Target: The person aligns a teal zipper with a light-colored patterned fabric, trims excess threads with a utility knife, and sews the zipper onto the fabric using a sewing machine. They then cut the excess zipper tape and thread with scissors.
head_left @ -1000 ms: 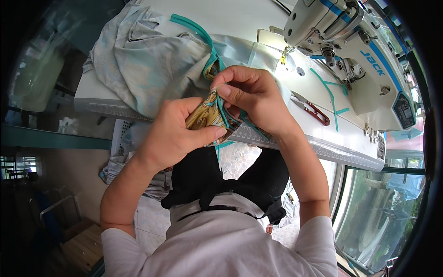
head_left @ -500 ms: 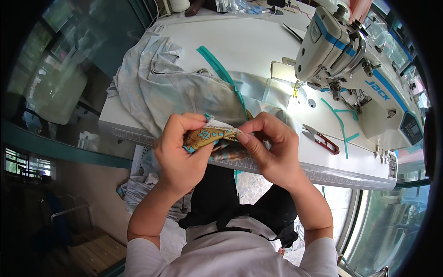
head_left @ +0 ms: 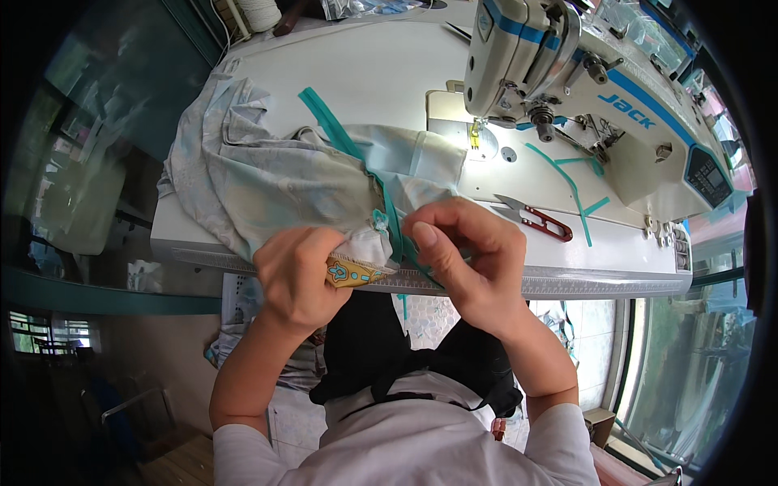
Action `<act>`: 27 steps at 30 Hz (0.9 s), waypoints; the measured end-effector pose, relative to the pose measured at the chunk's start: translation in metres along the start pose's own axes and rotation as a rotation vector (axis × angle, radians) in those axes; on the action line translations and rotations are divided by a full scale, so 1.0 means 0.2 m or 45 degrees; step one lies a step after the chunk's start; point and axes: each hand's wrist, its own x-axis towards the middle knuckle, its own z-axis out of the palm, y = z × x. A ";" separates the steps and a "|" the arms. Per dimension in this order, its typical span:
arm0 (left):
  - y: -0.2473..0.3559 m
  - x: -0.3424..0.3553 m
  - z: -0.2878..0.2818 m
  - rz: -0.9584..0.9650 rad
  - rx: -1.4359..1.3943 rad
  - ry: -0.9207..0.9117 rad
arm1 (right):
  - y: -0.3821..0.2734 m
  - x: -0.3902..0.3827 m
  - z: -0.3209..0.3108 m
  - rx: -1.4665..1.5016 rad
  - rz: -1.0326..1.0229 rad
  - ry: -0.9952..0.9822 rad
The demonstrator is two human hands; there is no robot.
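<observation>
My left hand (head_left: 298, 279) is closed round the edge of a pale grey-blue patterned garment (head_left: 292, 190), where a yellow-gold printed piece (head_left: 350, 274) and white fabric stick out past the fingers. My right hand (head_left: 470, 255) is just right of that edge, thumb and forefinger drawn together in a pinch. Whatever lies in that pinch is too small or hidden to make out. A teal strip (head_left: 331, 121) runs down across the garment and passes beside my right fingertips, its lower end partly behind the hand.
On the right stands a white and blue sewing machine (head_left: 600, 89), its lamp lit at the needle. Red-handled thread snips (head_left: 545, 223) and thin teal scraps (head_left: 572, 180) lie before it. A metal ruler edge (head_left: 567, 285) lines the table front. A thread cone (head_left: 259, 12) stands far left.
The right hand has let go of the gold-printed edge and moved slightly apart from it. My left hand keeps its grip, now lower, with less of the gold piece showing. The whole view has shifted.
</observation>
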 end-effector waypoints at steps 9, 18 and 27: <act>0.02 0.01 -0.01 0.012 -0.119 -0.023 | 0.01 -0.01 0.05 0.307 0.266 -0.099; 0.15 0.04 -0.21 -1.069 -1.066 -0.161 | 0.04 -0.01 0.06 -0.229 -0.220 0.017; 0.15 0.10 -0.23 -1.234 -1.100 -0.264 | -0.03 0.00 0.08 -0.447 -0.455 -0.166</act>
